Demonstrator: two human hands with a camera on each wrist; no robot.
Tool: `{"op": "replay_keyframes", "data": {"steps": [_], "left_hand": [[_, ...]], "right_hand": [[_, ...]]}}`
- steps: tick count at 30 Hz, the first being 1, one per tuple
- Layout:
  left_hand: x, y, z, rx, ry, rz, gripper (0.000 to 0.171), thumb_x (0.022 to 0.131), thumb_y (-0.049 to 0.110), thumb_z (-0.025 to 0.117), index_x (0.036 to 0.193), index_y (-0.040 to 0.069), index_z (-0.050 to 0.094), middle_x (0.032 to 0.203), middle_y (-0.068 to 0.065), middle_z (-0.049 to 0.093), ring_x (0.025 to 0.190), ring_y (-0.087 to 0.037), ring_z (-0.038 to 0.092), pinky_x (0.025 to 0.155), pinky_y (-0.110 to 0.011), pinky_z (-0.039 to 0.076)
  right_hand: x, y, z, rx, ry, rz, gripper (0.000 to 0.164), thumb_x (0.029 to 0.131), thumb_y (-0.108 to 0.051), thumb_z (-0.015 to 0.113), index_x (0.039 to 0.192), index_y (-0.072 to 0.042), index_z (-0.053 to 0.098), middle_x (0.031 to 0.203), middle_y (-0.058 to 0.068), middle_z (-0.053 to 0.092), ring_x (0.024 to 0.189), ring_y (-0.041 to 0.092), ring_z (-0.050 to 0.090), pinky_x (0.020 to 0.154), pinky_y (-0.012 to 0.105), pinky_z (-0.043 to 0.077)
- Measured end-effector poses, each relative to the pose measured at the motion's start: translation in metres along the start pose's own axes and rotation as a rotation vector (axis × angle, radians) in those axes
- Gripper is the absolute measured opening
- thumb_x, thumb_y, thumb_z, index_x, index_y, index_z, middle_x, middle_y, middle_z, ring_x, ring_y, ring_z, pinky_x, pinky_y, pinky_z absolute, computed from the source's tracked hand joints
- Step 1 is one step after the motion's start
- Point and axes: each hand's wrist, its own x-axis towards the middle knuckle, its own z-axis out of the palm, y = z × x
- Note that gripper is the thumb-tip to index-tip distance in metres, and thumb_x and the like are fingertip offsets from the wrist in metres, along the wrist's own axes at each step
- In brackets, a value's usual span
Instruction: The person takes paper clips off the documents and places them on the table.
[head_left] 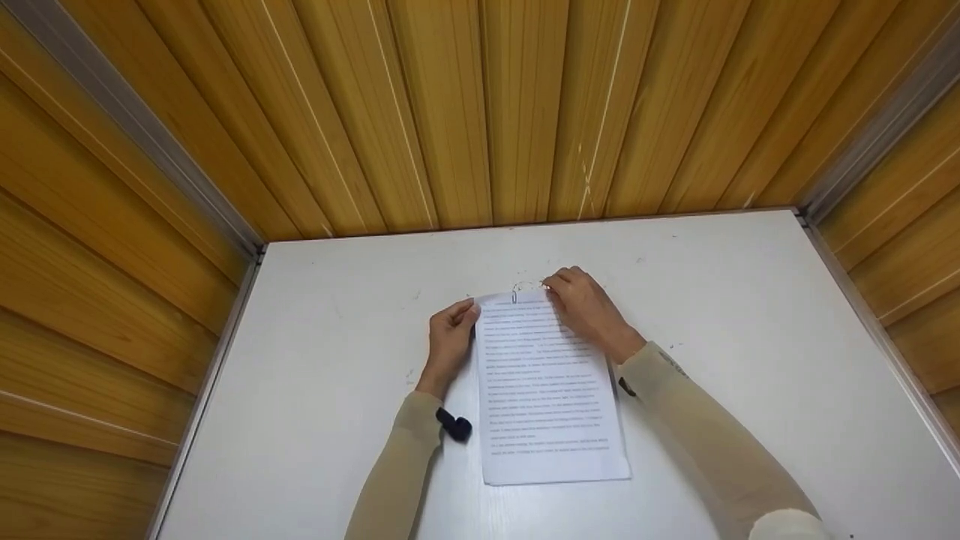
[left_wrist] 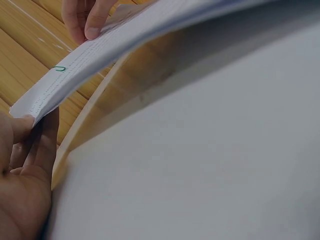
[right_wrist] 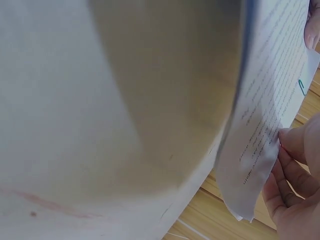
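Observation:
A stack of printed paper sheets (head_left: 544,397), covered in lines of text, stands over the white table in front of me. A green paper clip (left_wrist: 60,68) sits on its top edge, between my two hands. My left hand (head_left: 448,337) pinches the top left corner, with the thumb on the printed face and the fingers behind. Near the top right corner, my right hand (head_left: 589,304) pinches the top edge between thumb and fingers. Both wrist views show the upper part of the sheets (right_wrist: 262,110) raised off the tabletop, with a shadow beneath.
The white table (head_left: 322,420) carries small dark marks and scuffs. Wood-patterned panels (head_left: 450,112) wall it in at the back and on both sides, with grey metal posts at the corners. A black wrist camera (head_left: 454,425) hangs beside the left sleeve.

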Motion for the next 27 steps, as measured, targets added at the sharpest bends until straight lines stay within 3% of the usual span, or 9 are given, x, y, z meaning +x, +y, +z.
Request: {"op": "replay_keyframes", "data": {"steps": [11, 27], "left_hand": [[-0.0011, 0.0048, 0.0011, -0.014, -0.009, 0.002, 0.033, 0.107, 0.016, 0.068, 0.135, -0.001, 0.07, 0.121, -0.016, 0.079, 0.103, -0.018, 0.076, 0.09, -0.024, 0.058], [-0.003, 0.0026, 0.0025, 0.026, 0.039, -0.019, 0.03, 0.107, 0.017, 0.068, 0.133, 0.003, 0.073, 0.123, -0.013, 0.078, 0.11, -0.02, 0.075, 0.099, -0.033, 0.058]], "right_hand": [[0.0006, 0.0017, -0.0044, 0.04, 0.012, 0.002, 0.017, 0.102, 0.002, 0.068, 0.118, 0.004, 0.074, 0.111, 0.018, 0.074, 0.104, 0.034, 0.07, 0.09, 0.043, 0.06], [0.0005, 0.0007, -0.0072, 0.109, -0.015, 0.062, 0.019, 0.106, -0.004, 0.066, 0.121, 0.003, 0.073, 0.114, 0.017, 0.072, 0.108, 0.032, 0.068, 0.094, 0.043, 0.06]]}}
